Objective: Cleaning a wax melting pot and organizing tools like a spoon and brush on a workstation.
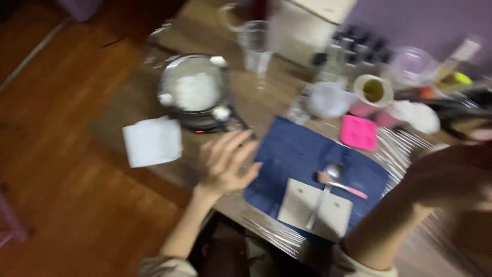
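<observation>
While the left hand (225,161) hovers spread and empty, a metal bowl (193,90) of white lumps sits at the table's (154,97) left edge; the right hand's grip can't be told.

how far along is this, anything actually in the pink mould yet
Done: the round metal bowl on the small scale holds white chunks, and a metal spoon lies on a pale square on the blue cloth. In hand: nothing; the left hand hovers open near the scale, the right hand is blurred. Left: the pink mould looks unfilled, though blur hides detail.
</observation>
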